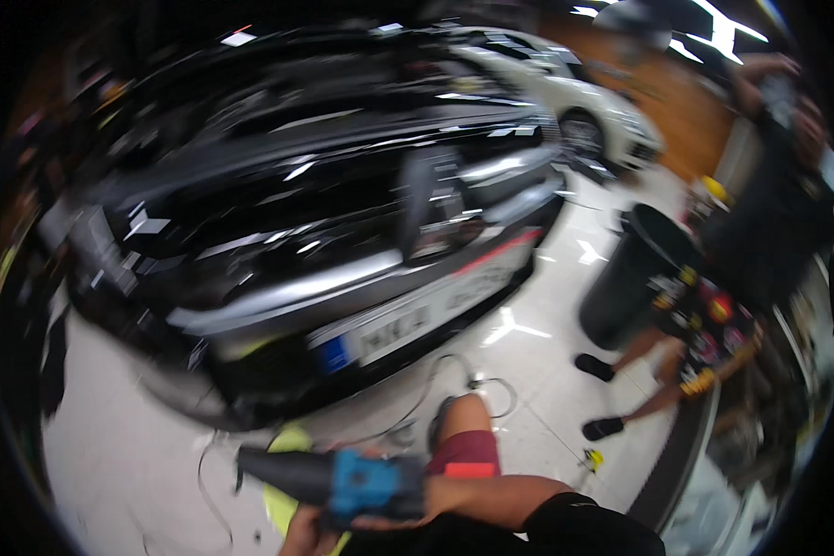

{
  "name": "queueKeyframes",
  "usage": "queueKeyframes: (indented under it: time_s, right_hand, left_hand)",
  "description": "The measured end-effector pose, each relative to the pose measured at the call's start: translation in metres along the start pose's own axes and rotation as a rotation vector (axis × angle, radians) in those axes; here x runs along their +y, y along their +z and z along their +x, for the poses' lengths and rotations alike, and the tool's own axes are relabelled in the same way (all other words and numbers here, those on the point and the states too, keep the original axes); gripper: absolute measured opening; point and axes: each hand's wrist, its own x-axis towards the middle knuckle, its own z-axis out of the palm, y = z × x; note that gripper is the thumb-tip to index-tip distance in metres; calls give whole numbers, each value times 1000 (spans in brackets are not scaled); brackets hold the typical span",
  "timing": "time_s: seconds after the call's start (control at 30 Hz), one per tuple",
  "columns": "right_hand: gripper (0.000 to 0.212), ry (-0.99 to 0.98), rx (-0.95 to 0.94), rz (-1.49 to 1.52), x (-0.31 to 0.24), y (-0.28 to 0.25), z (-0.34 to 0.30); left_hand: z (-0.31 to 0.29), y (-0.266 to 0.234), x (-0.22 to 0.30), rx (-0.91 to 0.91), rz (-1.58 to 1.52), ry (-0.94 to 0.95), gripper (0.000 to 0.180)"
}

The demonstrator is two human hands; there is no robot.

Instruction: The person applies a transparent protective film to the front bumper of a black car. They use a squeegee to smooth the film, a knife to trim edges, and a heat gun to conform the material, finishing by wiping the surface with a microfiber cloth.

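Observation:
A teal-blue hand-held blower [366, 482] with a black tapering nozzle [292, 471] lies across the lower middle, nozzle to the left. My right hand [380, 524] is closed on the blower; its forearm comes in from the lower right and the tool hides most of the fingers. Just under the nozzle, my left hand [308, 532] is closed at a yellow-green cloth [278, 510], which shows on both sides of it. Ahead stands a glossy black car [278, 269], blurred, its white number plate [417, 324] toward me.
A dark bin [635, 273] stands to the right, beside a person [778, 204] in dark clothes. Behind is a white car [593, 102]. Thin cables [426, 394] run over the pale glossy floor [547, 389]. A small yellow item [595, 458] lies near the person's feet.

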Motion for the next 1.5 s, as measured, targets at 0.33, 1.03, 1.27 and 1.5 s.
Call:
queueKeyframes:
  time_s: [0.33,1.03,1.27,1.5]
  right_hand:
    - [33,416,91,623,-11,-6,-23]
    - [63,74,90,-176,-8,0,-34]
    - [46,548,580,531,-4,-18,54]
    - [27,535,555,614,39,-35,121]
  left_hand:
    - [11,-10,-15,258,116,-86,31]
    - [38,-6,10,-59,432,26,40]
    - [12,61,149,99,960,890,35]
    - [26,49,367,577,1201,1493,47]
